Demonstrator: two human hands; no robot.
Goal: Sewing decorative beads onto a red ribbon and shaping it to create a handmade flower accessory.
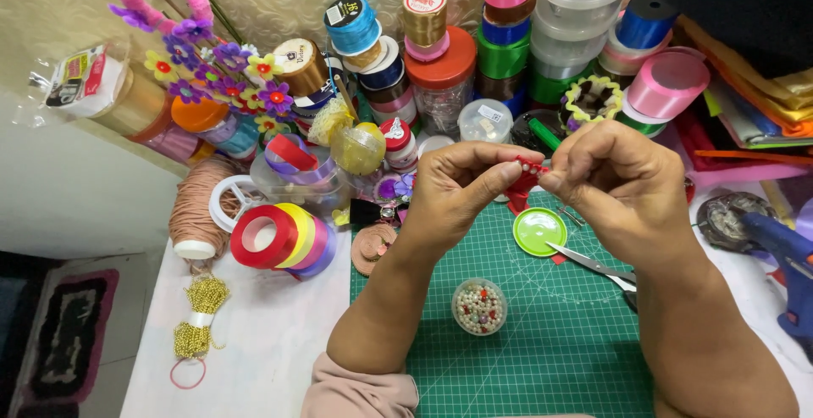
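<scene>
- A person is sitting at a white table (254, 342) crowded with craft supplies, both bare hands raised together above a green cutting mat (550, 342).
- The left hand (453, 189) is curling inward, its thumb and forefinger pressed together and pinching one side of a small red ribbon piece (521, 182).
- The right hand (618, 185) is meeting it from the other side, its fingers (555, 179) pinching the same red piece at its top, where a few tiny pale beads are showing.
- The red ribbon piece is hanging between the two hands, over the far edge of the mat, just above a round green lid (539, 232) lying flat there.
- A pair of scissors (597, 265) is lying on the mat just beside the lid, partly under the right wrist.
- A small clear round tub of beads (479, 306) is standing open on the mat, near the left forearm.
- Left of the mat, a roll of red, yellow and purple ribbons (284, 238) is resting on its edge, and a coil of gold bead chain (199, 316) is lying near the table's front.
- Stacked ribbon spools (508, 37) in many colours are lining the back, with a cluster of small felt flowers (224, 75) at the left.
- A blue glue gun (788, 257) is lying at the far right.
</scene>
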